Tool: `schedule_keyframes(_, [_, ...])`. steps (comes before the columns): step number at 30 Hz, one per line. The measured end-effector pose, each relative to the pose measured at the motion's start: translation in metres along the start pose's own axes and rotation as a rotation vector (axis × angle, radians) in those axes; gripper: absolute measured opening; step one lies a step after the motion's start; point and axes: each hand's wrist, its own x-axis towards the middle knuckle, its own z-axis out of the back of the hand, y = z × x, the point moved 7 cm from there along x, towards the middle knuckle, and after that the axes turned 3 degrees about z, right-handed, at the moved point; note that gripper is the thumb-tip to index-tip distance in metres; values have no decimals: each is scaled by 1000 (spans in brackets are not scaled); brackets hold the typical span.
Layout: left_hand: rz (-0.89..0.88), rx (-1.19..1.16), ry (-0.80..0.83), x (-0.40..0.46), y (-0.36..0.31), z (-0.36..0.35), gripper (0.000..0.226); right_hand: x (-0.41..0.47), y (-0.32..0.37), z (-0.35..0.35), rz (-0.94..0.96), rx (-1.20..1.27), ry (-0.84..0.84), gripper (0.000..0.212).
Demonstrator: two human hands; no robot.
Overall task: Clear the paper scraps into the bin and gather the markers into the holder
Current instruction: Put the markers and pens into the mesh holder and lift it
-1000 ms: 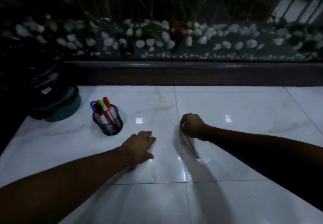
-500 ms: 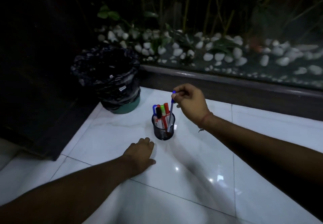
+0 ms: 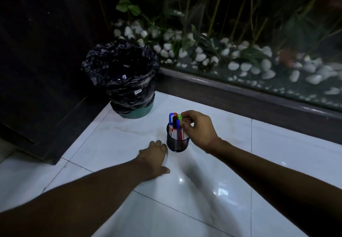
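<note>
Right hand (image 3: 199,128) is right over the holder (image 3: 177,142), fingers curled in among the marker tops, pinching at the caps on the far side of the bunch; whether it has one marker firmly in its grip is hard to tell in this dim light. The markers (image 3: 175,125) stand upright in the mesh cup, blue, black, red and green caps showing, touching those fingertips. Left hand (image 3: 154,158) is spread flat on the floor, palm down, fingertips just beside the holder's base and holding nothing. Out a little further, the bin (image 3: 127,87) with its black liner stands beyond the holder near the corner, well apart from both hands, and one small pale scrap (image 3: 124,77) shows inside it. Across the white floor tiles (image 3: 277,153) no loose marker and no paper scrap can be seen, so by the look of it the clearing is done and the gathering is at its very end: what seems left is settling this last bunch in the cup and letting go.
</note>
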Motion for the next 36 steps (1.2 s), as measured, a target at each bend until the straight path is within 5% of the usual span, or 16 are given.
schedule_keyframes(3, [16, 13, 18, 4, 3, 3, 97, -5, -13, -1, -88, -30, -45, 42])
schedule_keyframes(7, [31, -26, 46, 7, 9, -1, 111, -17, -30, -29, -213, 70, 224, 98])
schedule_keyframes(9, [35, 9, 79, 8, 11, -5, 115, -20, -36, -43, -217, 118, 301, 106])
schedule_keyframes(21, [85, -5, 128, 15, 21, -22, 112, -20, -39, -51, -289, 252, 118, 77])
schedule_keyframes(24, [94, -137, 176, 7, 19, -1, 88, -21, -12, -22, -328, 310, 78, 75])
schedule_keyframes(28, [44, -133, -78, -21, 4, 92, 25, -22, 50, 45, -326, 381, 19, 65])
schedule_keyframes(33, [62, -117, -203, -109, -11, 240, 35, -24, 174, 148, -321, 425, 65, 63])
schedule_keyframes(36, [113, -297, -175, -165, -6, 325, 17, -17, 254, 215, -309, 420, 83, 61])
